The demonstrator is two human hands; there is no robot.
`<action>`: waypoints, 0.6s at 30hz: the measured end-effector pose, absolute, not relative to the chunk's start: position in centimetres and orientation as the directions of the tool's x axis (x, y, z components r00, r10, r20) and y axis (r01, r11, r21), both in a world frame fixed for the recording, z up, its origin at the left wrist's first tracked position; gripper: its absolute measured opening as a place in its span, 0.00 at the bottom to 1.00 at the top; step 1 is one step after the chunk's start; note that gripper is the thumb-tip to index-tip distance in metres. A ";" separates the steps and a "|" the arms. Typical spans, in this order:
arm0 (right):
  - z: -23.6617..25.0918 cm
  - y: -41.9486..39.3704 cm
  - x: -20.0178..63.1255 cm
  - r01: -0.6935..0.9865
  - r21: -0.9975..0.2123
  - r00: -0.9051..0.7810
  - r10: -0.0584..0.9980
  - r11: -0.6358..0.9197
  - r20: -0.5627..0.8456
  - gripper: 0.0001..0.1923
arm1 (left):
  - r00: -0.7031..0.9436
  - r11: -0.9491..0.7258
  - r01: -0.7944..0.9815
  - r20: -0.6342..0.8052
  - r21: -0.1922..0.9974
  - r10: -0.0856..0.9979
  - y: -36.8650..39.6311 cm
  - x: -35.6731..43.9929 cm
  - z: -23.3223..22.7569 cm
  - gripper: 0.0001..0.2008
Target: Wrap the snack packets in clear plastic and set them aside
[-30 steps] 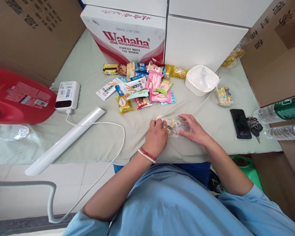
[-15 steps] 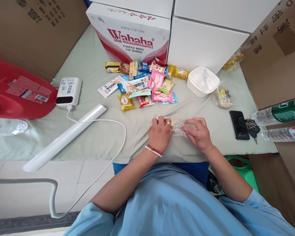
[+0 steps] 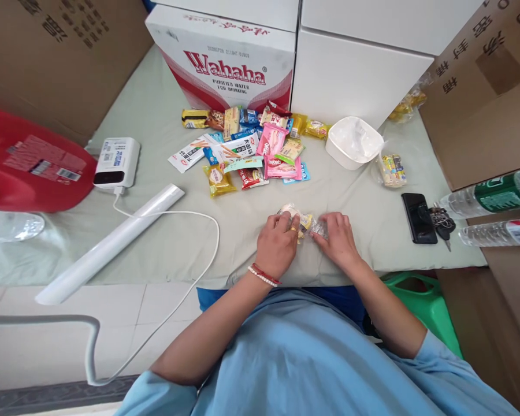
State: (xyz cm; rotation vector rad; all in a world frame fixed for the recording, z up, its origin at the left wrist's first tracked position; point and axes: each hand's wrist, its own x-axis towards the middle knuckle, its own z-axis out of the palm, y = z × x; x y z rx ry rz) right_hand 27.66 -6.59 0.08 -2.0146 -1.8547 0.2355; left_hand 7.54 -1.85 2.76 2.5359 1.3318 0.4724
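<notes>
A small clear plastic bag of yellow-and-white snack packets (image 3: 304,222) lies on the cloth-covered table in front of me. My left hand (image 3: 277,245) is closed on the bag's left part, its fingers curled over the packets. My right hand (image 3: 338,238) grips the crumpled loose plastic at the right end between thumb and fingers. Part of the bag is hidden beneath my fingers. Beyond my hands lies a pile of wrapped snacks, with pink wafer packs (image 3: 272,138), white stick-snack packs (image 3: 236,149) and a yellow packet (image 3: 219,180).
A white plastic tub (image 3: 350,151) and another bagged snack bundle (image 3: 392,170) sit to the right, near a phone (image 3: 418,218), keys (image 3: 444,222) and bottles (image 3: 498,236). On the left are a power bank (image 3: 118,162), its cable and a white tube (image 3: 112,242). Boxes (image 3: 225,63) stand behind.
My right hand has moved closer to my left and gathered the outspread plastic into a crumpled bunch. More of the yellow packets shows between my hands. The camera view has shifted slightly.
</notes>
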 end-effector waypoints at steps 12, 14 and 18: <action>5.8 -3.6 25.6 0.765 -0.637 0.105 0.994 -0.098 -0.027 0.06 | 0.550 -0.566 0.789 0.136 0.239 0.824 -2.5 8.7 2.2 0.21; 5.8 -1.4 24.0 0.747 -0.655 0.093 0.994 -0.109 -0.058 0.05 | 0.541 -0.559 0.789 0.143 0.257 0.829 -2.5 8.7 2.3 0.21; 4.4 0.9 22.2 0.739 -0.669 0.026 0.995 -0.084 -0.096 0.07 | 0.504 -0.552 0.681 0.238 0.481 0.830 -1.8 6.8 2.4 0.19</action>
